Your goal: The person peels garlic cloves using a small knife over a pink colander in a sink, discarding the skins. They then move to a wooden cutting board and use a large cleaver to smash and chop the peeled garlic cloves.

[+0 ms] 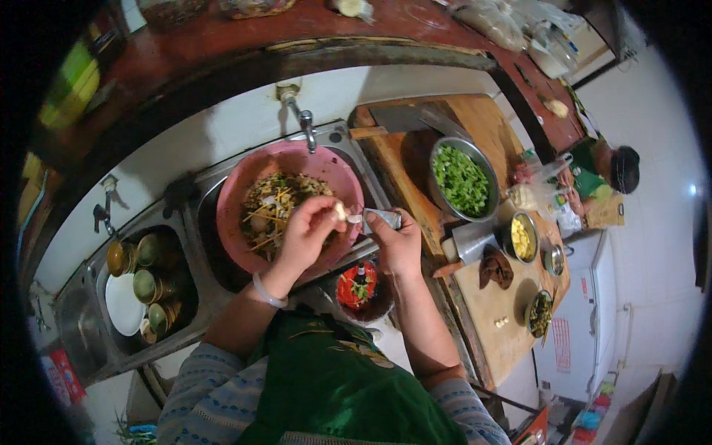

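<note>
My left hand (pixel 312 228) pinches a small pale piece, which looks like a garlic clove (pixel 340 210), between thumb and fingers. Close beside it, my right hand (pixel 397 236) grips a broad metal blade (pixel 385 218), probably a small knife, whose end is near the clove. Both hands are above the right part of a pink plastic basin (pixel 345 178), set in a sink, with food scraps and thin sticks (pixel 272 203) inside. Several peeled pale cloves (pixel 501 322) lie on the cutting board (pixel 484 339) to the right.
A steel bowl of chopped greens (pixel 460 178), a cleaver (pixel 473 243) and a bowl of yellow pieces (pixel 523 238) stand right. A bin with red lining (pixel 356 289) is below the basin. Stacked bowls (pixel 147 286) fill the left sink. A faucet (pixel 306 125) overhangs the basin. Another person (pixel 589 172) is at far right.
</note>
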A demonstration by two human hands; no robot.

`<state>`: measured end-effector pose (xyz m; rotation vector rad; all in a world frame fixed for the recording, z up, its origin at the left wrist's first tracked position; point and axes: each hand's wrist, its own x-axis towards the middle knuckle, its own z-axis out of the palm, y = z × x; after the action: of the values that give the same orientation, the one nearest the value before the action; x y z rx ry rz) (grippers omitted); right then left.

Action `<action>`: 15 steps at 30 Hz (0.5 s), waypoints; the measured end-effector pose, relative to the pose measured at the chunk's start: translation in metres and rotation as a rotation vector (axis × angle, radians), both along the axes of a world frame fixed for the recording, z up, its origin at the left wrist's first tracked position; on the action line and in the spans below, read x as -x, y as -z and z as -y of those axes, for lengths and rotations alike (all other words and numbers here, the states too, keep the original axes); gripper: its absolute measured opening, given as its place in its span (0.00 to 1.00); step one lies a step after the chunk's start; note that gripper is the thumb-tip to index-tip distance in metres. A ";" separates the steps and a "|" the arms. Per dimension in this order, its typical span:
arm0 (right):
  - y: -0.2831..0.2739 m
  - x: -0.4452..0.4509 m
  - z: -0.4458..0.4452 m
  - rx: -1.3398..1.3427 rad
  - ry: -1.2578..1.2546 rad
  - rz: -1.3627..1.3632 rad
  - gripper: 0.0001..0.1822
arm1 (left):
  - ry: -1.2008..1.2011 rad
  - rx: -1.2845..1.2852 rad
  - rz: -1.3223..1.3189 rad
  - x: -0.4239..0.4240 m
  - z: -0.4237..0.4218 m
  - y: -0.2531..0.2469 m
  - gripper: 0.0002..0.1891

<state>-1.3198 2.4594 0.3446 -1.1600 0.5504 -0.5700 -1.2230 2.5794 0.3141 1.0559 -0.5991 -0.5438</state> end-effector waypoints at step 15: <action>0.001 -0.067 -0.023 -0.060 -0.325 -0.043 0.04 | -0.144 -0.277 0.142 -0.033 -0.038 0.019 0.12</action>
<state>-1.2528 2.4825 0.3433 -1.1767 0.4019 -0.2484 -1.1896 2.6175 0.2947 1.3977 -0.5770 -0.4357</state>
